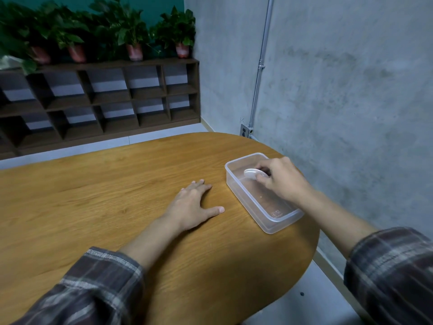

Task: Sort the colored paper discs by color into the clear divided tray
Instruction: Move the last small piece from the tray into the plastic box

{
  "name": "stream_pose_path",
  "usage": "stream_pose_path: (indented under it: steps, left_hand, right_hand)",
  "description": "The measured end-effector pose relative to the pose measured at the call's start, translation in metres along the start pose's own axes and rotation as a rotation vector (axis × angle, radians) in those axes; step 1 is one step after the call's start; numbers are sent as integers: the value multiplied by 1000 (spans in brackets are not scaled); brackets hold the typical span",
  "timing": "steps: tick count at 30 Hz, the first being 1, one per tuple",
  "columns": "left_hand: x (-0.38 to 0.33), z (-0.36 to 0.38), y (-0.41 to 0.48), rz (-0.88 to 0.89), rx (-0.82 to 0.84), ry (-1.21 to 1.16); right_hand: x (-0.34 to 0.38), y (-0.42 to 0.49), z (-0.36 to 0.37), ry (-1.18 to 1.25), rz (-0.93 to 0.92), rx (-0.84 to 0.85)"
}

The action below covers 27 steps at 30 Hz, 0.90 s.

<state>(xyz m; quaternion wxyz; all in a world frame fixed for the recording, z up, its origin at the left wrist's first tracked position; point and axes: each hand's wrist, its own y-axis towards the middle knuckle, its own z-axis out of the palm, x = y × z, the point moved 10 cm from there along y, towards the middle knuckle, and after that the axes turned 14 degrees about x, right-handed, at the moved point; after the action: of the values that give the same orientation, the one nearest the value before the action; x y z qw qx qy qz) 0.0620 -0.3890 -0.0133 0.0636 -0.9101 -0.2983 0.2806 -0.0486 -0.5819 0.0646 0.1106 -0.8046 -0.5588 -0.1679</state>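
A clear plastic tray (269,225) sits on the right side of the wooden table (117,195), close to the rounded edge. No divider shows inside it. My right hand (282,179) reaches over the tray's far half and pinches a white disc (251,172) just above the tray floor. My left hand (194,205) lies flat on the table left of the tray, fingers spread, holding nothing. No other discs are visible.
A concrete wall (351,90) with a metal conduit (260,73) rises just right of the table. A dark wooden shelf unit (105,99) with potted plants (136,36) on top stands at the back. The table edge curves off at the right.
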Motion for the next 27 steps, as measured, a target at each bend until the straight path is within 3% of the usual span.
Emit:
stream_pose_path:
  steps: [4, 8, 12, 15, 27]
  left_hand:
    - [-1, -12, -11, 6, -40, -9]
    - [-18, -46, -38, 146, -245, -70]
    - [-35, -86, -75, 267, -430, -208]
    - [-35, -105, -101, 318, -457, -316]
    - [104, -139, -233, 123, -501, -256]
  right_hand:
    - [12, -12, -20, 56, -71, -90]
    - [43, -28, -45, 153, -144, -160]
    - [94, -36, -52, 266, -236, -136]
    - [135, -39, -47, 360, -301, -76]
    - [301, -31, 39, 384, -467, 57]
